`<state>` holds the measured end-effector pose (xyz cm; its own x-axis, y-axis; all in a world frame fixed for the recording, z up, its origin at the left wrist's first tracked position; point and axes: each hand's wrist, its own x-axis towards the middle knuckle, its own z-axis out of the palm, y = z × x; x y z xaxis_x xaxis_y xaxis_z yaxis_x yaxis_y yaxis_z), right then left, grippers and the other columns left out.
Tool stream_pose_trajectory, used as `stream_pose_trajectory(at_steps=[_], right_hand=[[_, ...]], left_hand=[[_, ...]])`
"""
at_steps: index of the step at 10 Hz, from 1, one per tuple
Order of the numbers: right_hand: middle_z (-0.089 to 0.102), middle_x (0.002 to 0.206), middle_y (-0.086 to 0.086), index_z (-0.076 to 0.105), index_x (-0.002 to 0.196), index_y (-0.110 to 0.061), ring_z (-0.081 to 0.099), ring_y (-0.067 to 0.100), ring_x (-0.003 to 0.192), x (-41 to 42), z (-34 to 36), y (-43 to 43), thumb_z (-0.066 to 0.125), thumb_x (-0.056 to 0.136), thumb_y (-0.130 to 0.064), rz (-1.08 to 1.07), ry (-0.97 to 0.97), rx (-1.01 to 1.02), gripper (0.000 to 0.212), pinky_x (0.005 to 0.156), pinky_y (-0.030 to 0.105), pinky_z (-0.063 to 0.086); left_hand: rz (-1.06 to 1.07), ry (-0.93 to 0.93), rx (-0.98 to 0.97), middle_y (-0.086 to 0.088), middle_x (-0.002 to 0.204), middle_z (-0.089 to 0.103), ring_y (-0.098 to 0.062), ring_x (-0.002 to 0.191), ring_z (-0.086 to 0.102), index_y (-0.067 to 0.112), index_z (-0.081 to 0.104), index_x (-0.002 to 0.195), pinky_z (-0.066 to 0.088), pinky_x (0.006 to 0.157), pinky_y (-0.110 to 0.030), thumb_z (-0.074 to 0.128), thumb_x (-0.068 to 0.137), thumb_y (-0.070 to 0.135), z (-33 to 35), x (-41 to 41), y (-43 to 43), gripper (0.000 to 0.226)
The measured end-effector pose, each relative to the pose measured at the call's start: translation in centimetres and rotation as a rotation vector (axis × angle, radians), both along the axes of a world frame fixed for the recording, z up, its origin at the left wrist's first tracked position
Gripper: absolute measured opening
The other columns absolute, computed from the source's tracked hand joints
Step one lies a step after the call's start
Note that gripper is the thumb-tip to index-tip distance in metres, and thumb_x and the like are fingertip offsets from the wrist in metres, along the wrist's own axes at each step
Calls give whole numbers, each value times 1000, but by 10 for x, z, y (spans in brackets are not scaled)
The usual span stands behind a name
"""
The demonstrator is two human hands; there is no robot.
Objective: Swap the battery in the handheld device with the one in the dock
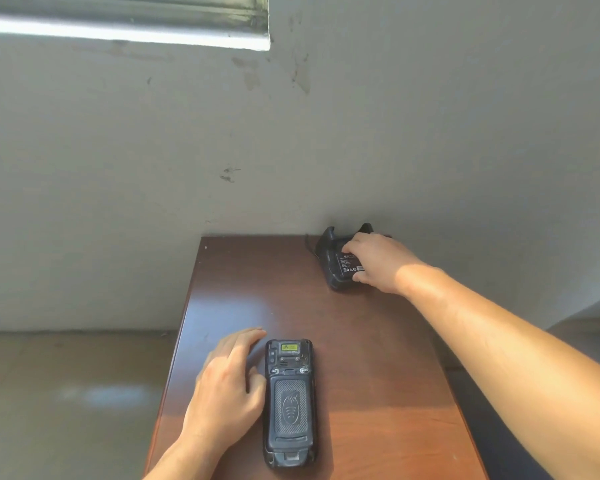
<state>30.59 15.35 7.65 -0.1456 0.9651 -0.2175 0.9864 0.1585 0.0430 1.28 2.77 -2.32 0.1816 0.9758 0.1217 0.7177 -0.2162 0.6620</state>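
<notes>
A black handheld device (289, 403) lies face down near the front of the brown table (361, 341), its textured battery cover on and a small yellow label near its far end. My left hand (227, 386) rests flat on the table against the device's left side, thumb touching its edge. At the far right corner stands the black dock (329, 261). In it sits a black battery (349, 263) with a white-print label. My right hand (378, 261) reaches over the dock, fingers and thumb closed on the battery's ends.
A grey scuffed wall rises right behind the table and dock. A thin cable (309, 244) runs from the dock's left rear. The table's left edge drops to a pale floor (66, 393). A dark surface (492, 410) lies beyond the right edge.
</notes>
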Motion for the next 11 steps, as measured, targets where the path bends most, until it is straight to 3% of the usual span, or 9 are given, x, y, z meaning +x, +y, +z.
stream_pose_trajectory(at_steps=[2, 5, 9, 10, 11], right_hand=[[54, 142, 2, 55, 144, -18, 55, 31, 126, 8, -3, 3, 70, 94, -24, 28, 11, -22, 53, 99, 43, 48], [56, 142, -1, 58, 143, -27, 54, 30, 129, 4, -3, 5, 73, 92, -28, 29, -44, 6, 54, 93, 43, 52], [49, 152, 0, 42, 153, -20, 46, 29, 136, 0, -9, -14, 59, 101, -22, -4, -28, 28, 55, 99, 47, 51], [46, 158, -2, 40, 155, -22, 47, 28, 141, -6, -3, -28, 53, 103, -23, -100, 137, 76, 54, 108, 43, 46], [51, 156, -1, 50, 151, -20, 54, 26, 137, -12, 10, -49, 55, 101, -23, -135, 315, 225, 50, 112, 38, 44]], left_hand=[[9, -12, -1, 15, 129, 59, -11, 123, 55, 32, 55, 127, 48, 101, -37, 51, 74, 17, 0, 0, 0, 56], [18, 1, -8, 12, 130, 59, -13, 122, 55, 30, 55, 129, 47, 100, -35, 50, 76, 19, 2, 0, -1, 55], [6, 29, -37, 10, 128, 59, -17, 120, 55, 31, 53, 131, 47, 99, -37, 49, 77, 23, 5, 1, -1, 55], [11, 2, -35, 8, 130, 60, -16, 123, 54, 29, 51, 135, 46, 103, -38, 50, 78, 23, 6, 1, -1, 58], [-6, -58, -56, 9, 131, 61, -12, 126, 53, 27, 46, 141, 43, 107, -35, 48, 79, 21, 10, 2, -3, 62]])
